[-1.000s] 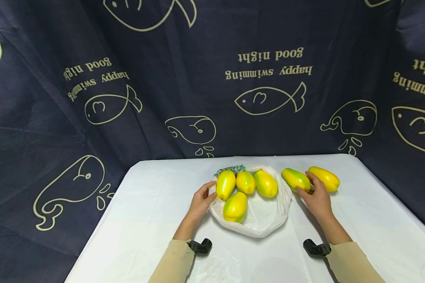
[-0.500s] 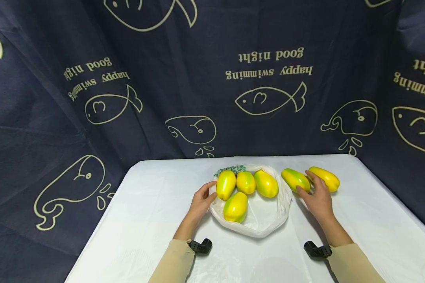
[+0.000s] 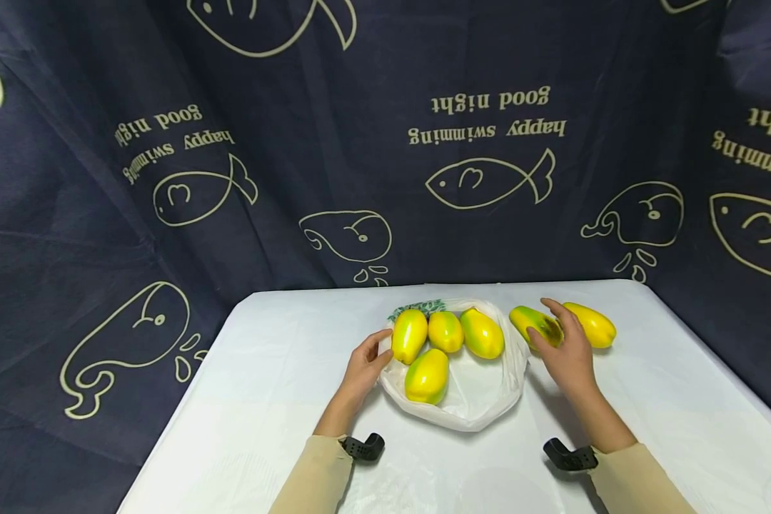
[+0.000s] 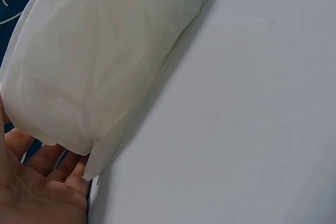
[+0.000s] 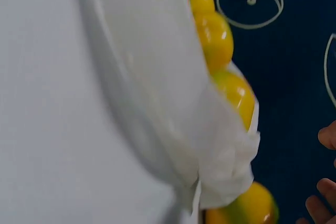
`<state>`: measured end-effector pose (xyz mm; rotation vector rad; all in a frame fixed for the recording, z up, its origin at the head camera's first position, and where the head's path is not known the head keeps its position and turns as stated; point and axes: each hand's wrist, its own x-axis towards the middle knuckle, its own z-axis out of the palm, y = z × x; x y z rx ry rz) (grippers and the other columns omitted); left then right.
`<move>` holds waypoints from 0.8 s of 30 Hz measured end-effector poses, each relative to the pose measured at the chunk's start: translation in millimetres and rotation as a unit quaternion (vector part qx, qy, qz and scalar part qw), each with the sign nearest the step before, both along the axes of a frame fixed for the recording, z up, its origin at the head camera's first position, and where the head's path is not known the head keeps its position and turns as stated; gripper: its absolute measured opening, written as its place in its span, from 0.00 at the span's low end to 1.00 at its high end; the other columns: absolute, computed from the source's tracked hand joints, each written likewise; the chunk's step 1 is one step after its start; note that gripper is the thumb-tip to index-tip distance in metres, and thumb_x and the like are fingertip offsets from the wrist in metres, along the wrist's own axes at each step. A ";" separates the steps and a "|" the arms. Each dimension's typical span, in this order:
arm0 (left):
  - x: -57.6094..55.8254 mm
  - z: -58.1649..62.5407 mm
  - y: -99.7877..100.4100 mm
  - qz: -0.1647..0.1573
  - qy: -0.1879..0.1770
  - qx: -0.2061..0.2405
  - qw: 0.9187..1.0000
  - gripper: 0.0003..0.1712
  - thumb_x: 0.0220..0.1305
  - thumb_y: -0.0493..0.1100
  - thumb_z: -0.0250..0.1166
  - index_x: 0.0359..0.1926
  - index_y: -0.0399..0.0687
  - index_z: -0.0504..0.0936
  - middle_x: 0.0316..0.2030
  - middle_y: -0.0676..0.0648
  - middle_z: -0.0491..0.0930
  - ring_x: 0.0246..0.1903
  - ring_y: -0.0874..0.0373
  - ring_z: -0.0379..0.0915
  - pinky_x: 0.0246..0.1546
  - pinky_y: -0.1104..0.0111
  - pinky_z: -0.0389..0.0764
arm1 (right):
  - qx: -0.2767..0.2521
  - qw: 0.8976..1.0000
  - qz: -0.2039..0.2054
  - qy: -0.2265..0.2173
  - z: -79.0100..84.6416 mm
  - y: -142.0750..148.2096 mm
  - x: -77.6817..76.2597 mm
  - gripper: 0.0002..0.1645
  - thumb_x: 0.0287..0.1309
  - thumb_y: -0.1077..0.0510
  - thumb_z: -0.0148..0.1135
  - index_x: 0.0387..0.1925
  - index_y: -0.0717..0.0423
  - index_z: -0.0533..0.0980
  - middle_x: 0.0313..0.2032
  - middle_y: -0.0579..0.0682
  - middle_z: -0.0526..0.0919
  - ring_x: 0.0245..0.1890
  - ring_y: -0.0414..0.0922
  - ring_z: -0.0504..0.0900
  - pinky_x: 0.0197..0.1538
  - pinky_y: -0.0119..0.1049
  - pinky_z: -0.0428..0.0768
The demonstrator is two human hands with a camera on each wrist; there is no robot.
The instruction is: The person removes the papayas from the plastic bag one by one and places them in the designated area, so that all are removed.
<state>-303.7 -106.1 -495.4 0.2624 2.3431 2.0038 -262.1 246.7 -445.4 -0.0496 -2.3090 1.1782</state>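
Note:
A white plastic bag [image 3: 452, 417] lies wide-mouthed on the table, with several yellow-green papayas [image 3: 427, 376] inside. My left hand [image 3: 363, 365] holds the left side of its rim; in the left wrist view, its fingers [image 4: 50, 158] show at the edge of the bag wall. Right of the bag lies a papaya [image 3: 522, 319] with a dark end. My right hand [image 3: 568, 353] is over that end, thumb and fingers spread apart. In the right wrist view, its fingertips [image 5: 326, 186] are apart from the nearest papaya [image 5: 252, 205].
Another yellow papaya [image 3: 594, 325] lies behind my right hand. The white-covered table [image 3: 283, 357] backs onto a dark blue curtain [image 3: 385, 143] with fish and whale drawings. A dark curtain also hangs along both sides.
My right hand has come up and slightly left off the papaya, its fingers spreading and the dark end now showing. My left hand and the bag have stayed in place.

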 end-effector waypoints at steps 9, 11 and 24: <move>0.4 -0.1 0.7 -0.001 0.004 0.000 1.000 0.25 0.70 0.40 0.60 0.67 0.52 0.74 0.74 0.44 0.64 0.77 0.46 0.52 0.78 0.51 0.54 | -0.009 0.997 0.063 0.036 4.7 -23.3 5.4 0.34 0.60 0.64 0.67 0.68 0.55 0.69 0.64 0.59 0.74 0.64 0.55 0.72 0.55 0.08 0.66; 0.6 0.1 1.2 -0.003 0.001 -0.001 1.000 0.25 0.70 0.40 0.60 0.67 0.52 0.74 0.74 0.45 0.65 0.76 0.47 0.54 0.78 0.51 0.56 | -0.012 0.997 0.075 0.035 4.0 -27.7 6.4 0.35 0.61 0.64 0.67 0.68 0.54 0.69 0.64 0.59 0.74 0.63 0.55 0.73 0.54 0.07 0.67; 1.5 2.4 0.7 -0.005 0.003 0.006 1.000 0.26 0.71 0.40 0.60 0.68 0.50 0.73 0.74 0.43 0.64 0.76 0.45 0.55 0.77 0.50 0.57 | -0.023 0.991 0.132 -0.014 -11.5 -41.6 -3.7 0.37 0.59 0.65 0.68 0.69 0.56 0.67 0.67 0.58 0.72 0.67 0.57 0.73 0.63 0.44 0.77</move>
